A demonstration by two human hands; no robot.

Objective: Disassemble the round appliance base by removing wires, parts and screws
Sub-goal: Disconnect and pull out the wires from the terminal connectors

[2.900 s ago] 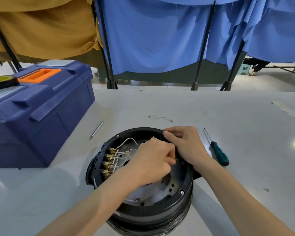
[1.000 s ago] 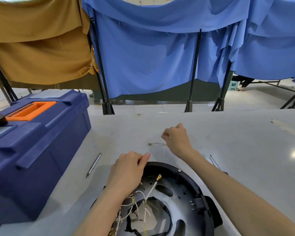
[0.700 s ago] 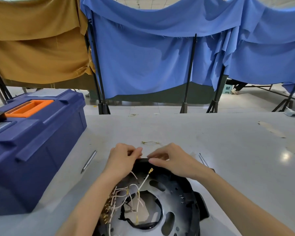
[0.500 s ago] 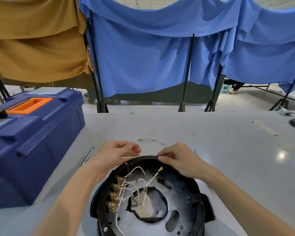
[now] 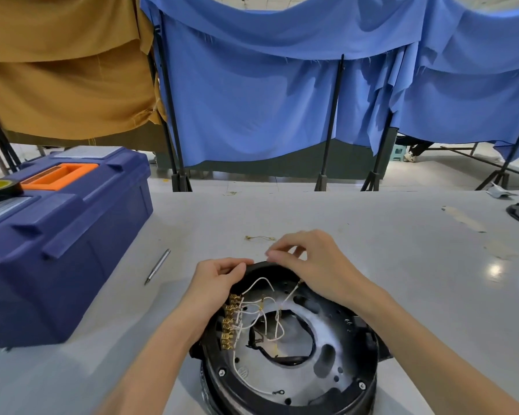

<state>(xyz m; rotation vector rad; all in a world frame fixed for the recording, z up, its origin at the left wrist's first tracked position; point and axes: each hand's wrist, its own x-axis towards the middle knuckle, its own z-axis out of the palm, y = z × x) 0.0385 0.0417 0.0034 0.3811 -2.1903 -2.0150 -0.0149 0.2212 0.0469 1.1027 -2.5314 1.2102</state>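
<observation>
Your L hand [image 5: 219, 280] grips the base [image 5: 321, 381] far rim; R hand [image 5: 315, 265] curled beside it, grip cannot tell.

No legible text, brand, number or sign is present. A small round stamped mark [image 5: 242, 371] on the metal plate [image 5: 309, 381] inside the round appliance base [image 5: 369, 395] is too small to read. The pale panels on the lid of the blue toolbox [image 5: 72, 235] carry no characters that can be read.
</observation>
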